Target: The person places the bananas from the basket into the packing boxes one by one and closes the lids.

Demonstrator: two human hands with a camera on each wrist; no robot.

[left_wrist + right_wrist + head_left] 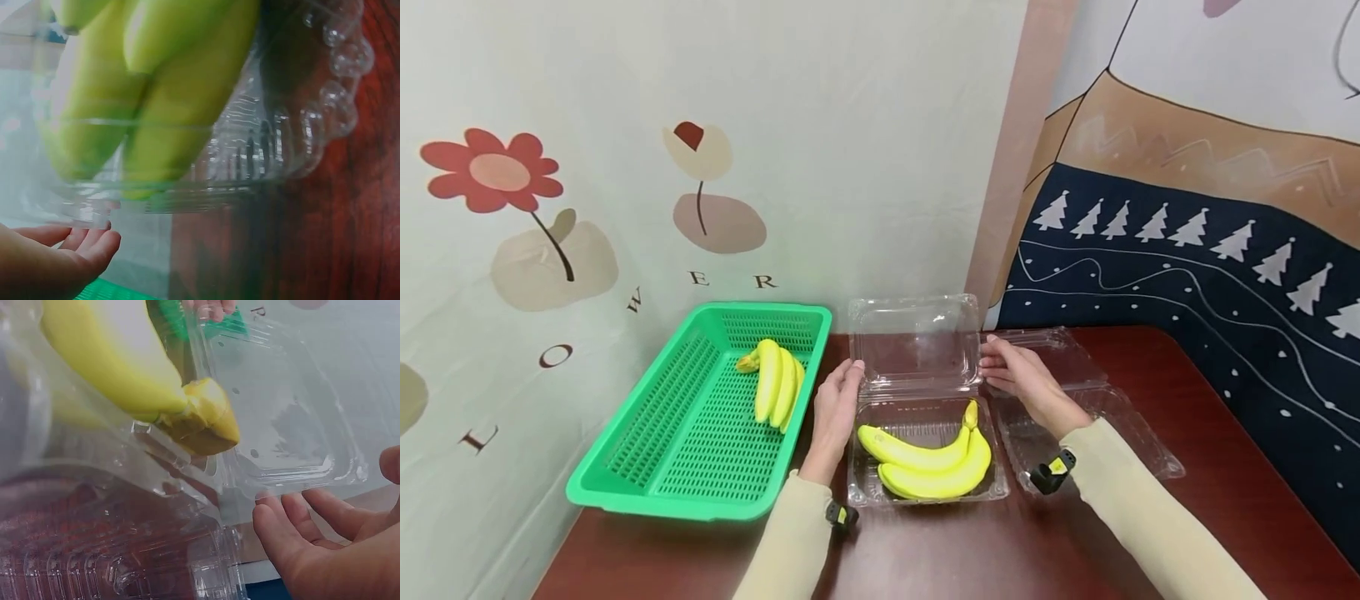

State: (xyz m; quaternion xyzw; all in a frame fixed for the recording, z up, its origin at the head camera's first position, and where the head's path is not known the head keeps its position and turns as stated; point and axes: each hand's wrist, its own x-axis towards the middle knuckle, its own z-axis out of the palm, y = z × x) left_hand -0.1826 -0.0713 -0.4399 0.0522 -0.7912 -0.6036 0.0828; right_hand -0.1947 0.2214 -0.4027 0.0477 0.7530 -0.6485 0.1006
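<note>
A clear plastic clamshell box (1002, 492) stands in front of me with its lid (917, 342) raised at the back. Two joined yellow bananas (936, 479) lie in its base, stem toward the right rear. My left hand (837, 408) is at the lid's left edge, its fingertips close against the plastic. On the opposite edge, my right hand (1022, 379) touches the lid with its fingertips. In the right wrist view the thumb stands apart from the right fingers (278, 534). The left wrist view shows the left fingers (100, 250) extended below the box's edge.
To the left sits a green plastic basket (685, 504) with another bunch of bananas (778, 383) at its right side. A second opened clear clamshell box (1138, 433) lies on the right, partly behind my right arm. Printed cloth (865, 167) hangs behind the brown table (925, 554).
</note>
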